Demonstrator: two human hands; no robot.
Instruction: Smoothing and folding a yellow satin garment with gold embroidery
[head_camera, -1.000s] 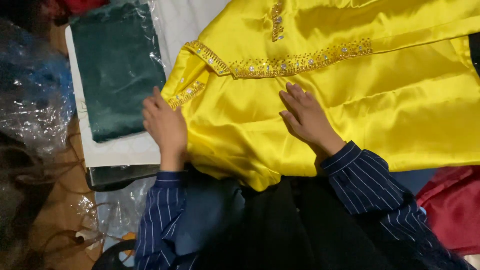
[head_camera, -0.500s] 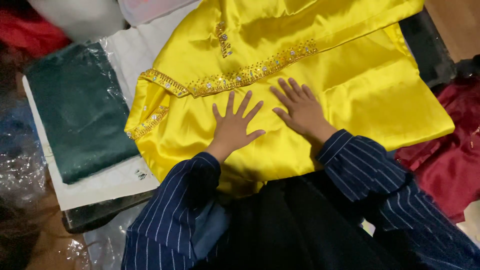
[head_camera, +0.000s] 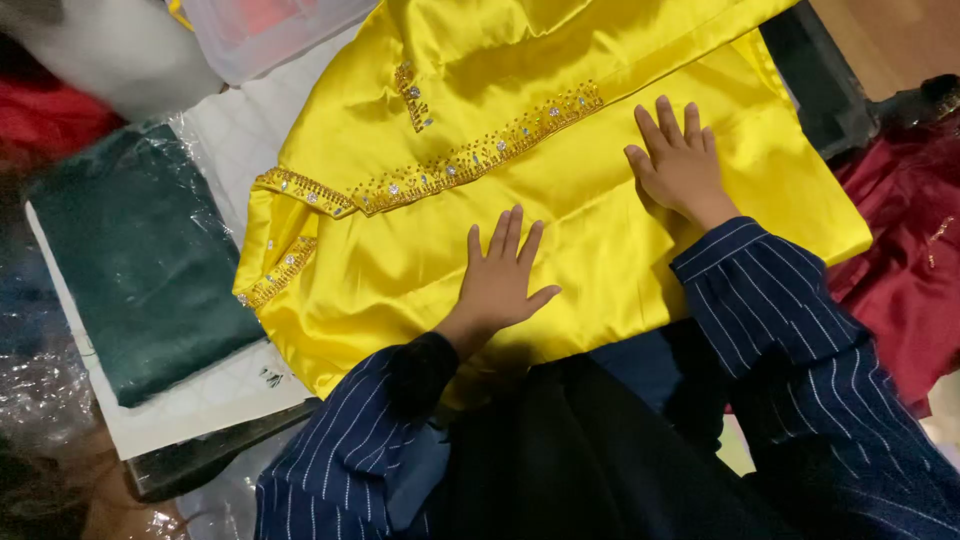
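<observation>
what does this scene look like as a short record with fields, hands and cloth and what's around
left hand: flat, fingers spread, pressing the shiny yellow satin garment
right hand: flat on the same garment, further right
trim: gold beaded band across the garment
left of garment: folded dark green cloth in clear plastic
right of garment: dark red fabric
sleeves: navy pinstripe

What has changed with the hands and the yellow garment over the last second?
The left hand moved from the garment's left edge, by the beaded cuff, onto its middle. The right hand slid outward toward the right side, so the hands now lie further apart. Both stayed flat and open on the yellow garment, gripping nothing. The green packaged fabric remained beside it.
</observation>
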